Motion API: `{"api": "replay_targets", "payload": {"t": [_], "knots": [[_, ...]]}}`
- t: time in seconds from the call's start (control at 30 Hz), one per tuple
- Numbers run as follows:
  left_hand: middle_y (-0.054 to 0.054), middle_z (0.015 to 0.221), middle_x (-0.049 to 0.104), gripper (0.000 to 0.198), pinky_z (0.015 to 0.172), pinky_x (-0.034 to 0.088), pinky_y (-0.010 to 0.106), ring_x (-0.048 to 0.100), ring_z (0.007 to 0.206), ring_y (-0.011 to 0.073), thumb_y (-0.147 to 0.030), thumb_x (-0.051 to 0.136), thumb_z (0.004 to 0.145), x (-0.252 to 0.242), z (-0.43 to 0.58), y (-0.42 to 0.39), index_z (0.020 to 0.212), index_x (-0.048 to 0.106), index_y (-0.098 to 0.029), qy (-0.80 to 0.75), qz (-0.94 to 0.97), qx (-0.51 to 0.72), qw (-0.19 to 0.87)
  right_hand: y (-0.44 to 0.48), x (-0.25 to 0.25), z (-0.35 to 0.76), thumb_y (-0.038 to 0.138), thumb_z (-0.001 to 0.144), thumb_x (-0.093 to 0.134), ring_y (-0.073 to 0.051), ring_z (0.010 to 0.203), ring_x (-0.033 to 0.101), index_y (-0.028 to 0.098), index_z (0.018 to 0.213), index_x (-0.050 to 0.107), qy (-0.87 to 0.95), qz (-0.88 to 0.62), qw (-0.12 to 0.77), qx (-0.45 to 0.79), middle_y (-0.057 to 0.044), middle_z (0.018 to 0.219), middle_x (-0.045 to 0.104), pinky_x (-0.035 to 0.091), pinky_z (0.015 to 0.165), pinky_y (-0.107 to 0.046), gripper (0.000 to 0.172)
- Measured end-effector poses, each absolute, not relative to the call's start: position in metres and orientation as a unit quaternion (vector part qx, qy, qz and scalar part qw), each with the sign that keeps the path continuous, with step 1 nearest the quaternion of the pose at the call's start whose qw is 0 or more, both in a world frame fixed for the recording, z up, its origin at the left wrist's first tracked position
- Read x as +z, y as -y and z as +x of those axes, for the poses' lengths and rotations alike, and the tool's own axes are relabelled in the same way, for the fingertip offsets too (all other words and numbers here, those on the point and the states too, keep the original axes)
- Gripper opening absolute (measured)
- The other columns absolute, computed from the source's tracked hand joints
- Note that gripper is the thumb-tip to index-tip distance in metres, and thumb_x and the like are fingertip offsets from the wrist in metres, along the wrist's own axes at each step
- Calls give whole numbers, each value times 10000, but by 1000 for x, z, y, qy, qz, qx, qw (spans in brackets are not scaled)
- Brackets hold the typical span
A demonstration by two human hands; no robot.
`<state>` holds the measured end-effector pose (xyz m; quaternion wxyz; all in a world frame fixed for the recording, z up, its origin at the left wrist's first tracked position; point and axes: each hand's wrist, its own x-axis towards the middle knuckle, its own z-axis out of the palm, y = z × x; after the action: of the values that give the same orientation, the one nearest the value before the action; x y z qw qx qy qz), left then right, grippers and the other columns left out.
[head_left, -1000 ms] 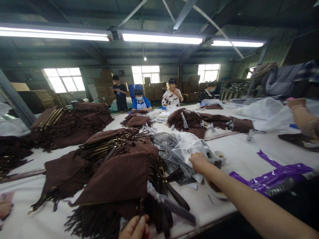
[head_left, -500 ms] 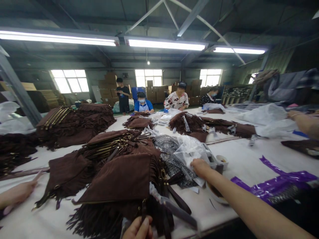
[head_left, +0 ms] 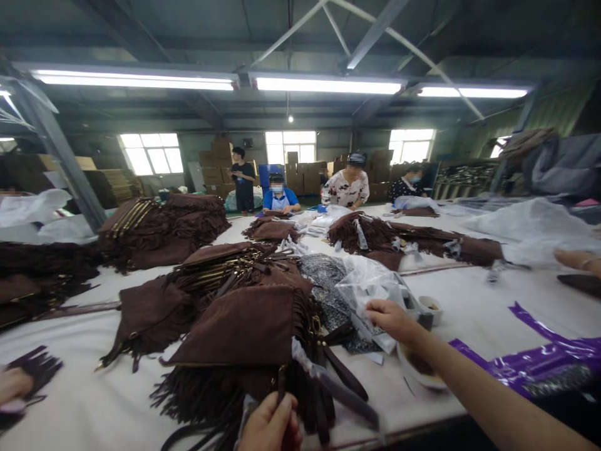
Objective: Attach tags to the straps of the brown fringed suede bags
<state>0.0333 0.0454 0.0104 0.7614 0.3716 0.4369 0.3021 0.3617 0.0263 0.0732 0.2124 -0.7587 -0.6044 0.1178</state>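
At the near edge of the white surface (head_left: 94, 401), the left hand (head_left: 270, 427) has its fingers closed around the dark straps of a brown fringed bag (head_left: 239, 326), which lies flat just ahead on a heap of similar bags. To the right, the right hand (head_left: 390, 318) rests on a crumpled clear plastic bag (head_left: 366, 285), fingers bent; whether they pinch it I cannot tell. A white bowl (head_left: 425, 376) sits under that forearm. Further off are more bag piles (head_left: 164, 225) and seated co-workers (head_left: 350, 186).
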Motion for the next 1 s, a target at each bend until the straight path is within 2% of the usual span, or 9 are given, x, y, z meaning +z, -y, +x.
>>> {"api": "replay_targets", "payload": {"t": [0.1, 0.17, 0.27, 0.43, 0.6, 0.7, 0.83, 0.93, 1.0], "knots": [[-65, 576, 473, 511, 481, 341, 201, 465, 498, 81, -603, 776, 601, 25, 35, -39, 787, 564, -177, -417, 378, 320, 763, 1, 82, 308, 274, 804, 502, -106, 532, 488, 165, 731, 565, 582, -607, 332, 427, 24, 610, 552, 391, 526, -221, 146], [-80, 582, 425, 506, 496, 350, 203, 457, 520, 81, -613, 735, 660, 33, 36, -34, 850, 570, -174, -397, 379, 329, 768, 13, 82, 271, 244, 726, 576, -84, 499, 435, 155, 675, 561, 528, -494, 355, 593, 36, 572, 525, 327, 494, -206, 104], [-94, 570, 365, 548, 515, 377, 228, 427, 509, 84, -667, 660, 715, 38, 34, -30, 908, 567, -163, -355, 398, 319, 783, 16, 75, 228, 220, 681, 620, -60, 460, 380, 135, 653, 609, 485, -444, 345, 670, 33, 544, 542, 239, 458, -196, 89], [-60, 536, 445, 443, 492, 321, 227, 405, 481, 81, -564, 705, 734, 34, 23, -26, 779, 544, -153, -366, 495, 297, 730, 1, 51, 198, 360, 708, 716, -46, 414, 312, 151, 673, 580, 392, -459, 409, 684, 54, 509, 511, 183, 436, -199, 251], [-87, 523, 387, 403, 464, 263, 221, 324, 458, 65, -514, 725, 712, 24, 22, -24, 764, 512, -176, -387, 449, 324, 738, 8, 42, 189, 651, 809, 562, -132, 594, 501, 149, 787, 658, 378, -452, 468, 659, -8, 633, 579, 348, 554, -248, 512], [-84, 530, 403, 410, 474, 280, 221, 340, 464, 66, -534, 702, 733, 24, 25, -21, 779, 515, -172, -376, 445, 323, 746, 15, 45, 184, 585, 727, 685, -150, 626, 505, 138, 805, 712, 424, -530, 470, 564, -18, 670, 622, 356, 591, -267, 455], [-55, 579, 484, 477, 576, 430, 272, 509, 559, 121, -645, 571, 784, 32, 22, -23, 857, 539, -174, -352, 402, 324, 780, 20, 51, 186, 486, 716, 678, -172, 641, 524, 142, 712, 732, 470, -616, 435, 459, -22, 653, 647, 370, 622, -283, 348], [6, 700, 594, 465, 637, 457, 286, 604, 714, 168, -588, 653, 736, 39, 12, -31, 901, 591, -158, -362, 406, 275, 793, 29, 48, 191, 430, 718, 657, -167, 626, 524, 148, 687, 724, 491, -639, 390, 446, -15, 633, 647, 364, 611, -276, 292], [24, 759, 612, 439, 610, 425, 240, 584, 705, 136, -521, 730, 689, 42, 5, -36, 885, 630, -141, -352, 419, 247, 799, 36, 45, 194, 408, 715, 648, -152, 593, 498, 149, 640, 691, 498, -651, 363, 443, -2, 588, 613, 348, 586, -268, 273]]}}
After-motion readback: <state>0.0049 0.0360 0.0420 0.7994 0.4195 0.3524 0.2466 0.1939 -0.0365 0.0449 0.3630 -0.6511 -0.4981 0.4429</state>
